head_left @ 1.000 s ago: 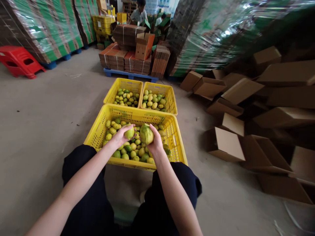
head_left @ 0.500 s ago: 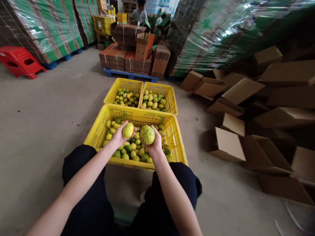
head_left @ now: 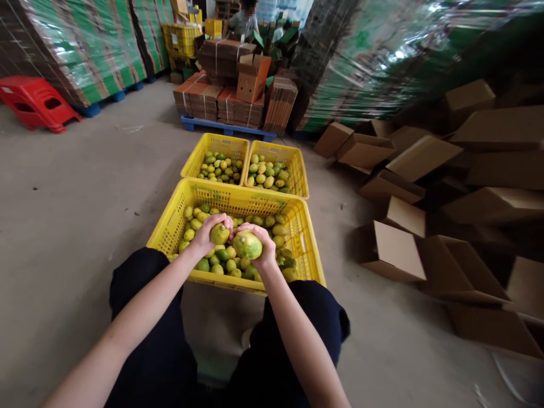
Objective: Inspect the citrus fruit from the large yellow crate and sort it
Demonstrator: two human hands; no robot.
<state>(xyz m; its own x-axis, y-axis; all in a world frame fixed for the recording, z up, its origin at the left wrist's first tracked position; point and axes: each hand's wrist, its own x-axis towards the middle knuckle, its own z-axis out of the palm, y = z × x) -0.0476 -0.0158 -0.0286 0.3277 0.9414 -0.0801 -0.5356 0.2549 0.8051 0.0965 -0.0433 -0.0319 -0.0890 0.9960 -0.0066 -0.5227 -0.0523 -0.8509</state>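
Over the near yellow crate (head_left: 312, 243), my left hand (head_left: 206, 231) is closed around a yellow-green lemon (head_left: 220, 233), its stem end facing me. Beside it, my right hand (head_left: 267, 247) grips a larger, paler green-yellow lemon (head_left: 247, 245). The fingers of both hands nearly meet in the middle; whether they touch I cannot tell. Beneath them, the crate holds many loose lemons (head_left: 221, 255), some yellow and some green. My hands and forearms hide part of this fruit.
Two smaller-looking yellow crates (head_left: 215, 139) of lemons stand just beyond. Open cardboard boxes (head_left: 397, 249) lie heaped on the right. A blue pallet (head_left: 227, 129) bears flattened cartons (head_left: 240, 107); a person (head_left: 244, 24) is behind it. At left stands a red stool (head_left: 38, 105).
Both hands have turned their lemons, showing different sides. My right hand has shifted slightly left and down, bringing the two hands closer together. The camera view has moved slightly.
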